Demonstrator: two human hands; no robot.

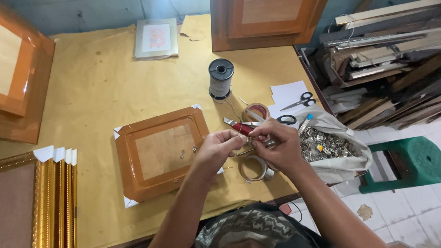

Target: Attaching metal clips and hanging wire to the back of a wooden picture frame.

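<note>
At table edge (257,202), left hand (219,147), right hand (280,144) pinching string (239,140)

The frame (161,151) lies left of the hands (250,147) (spool (221,78) behind), bag of hardware (335,151) right.

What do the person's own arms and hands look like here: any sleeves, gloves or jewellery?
Both forearms are bare, with no sleeves in view. The left hand and right hand wear no gloves, and no rings or watch are visible. A camouflage-patterned garment shows at the bottom edge.
</note>
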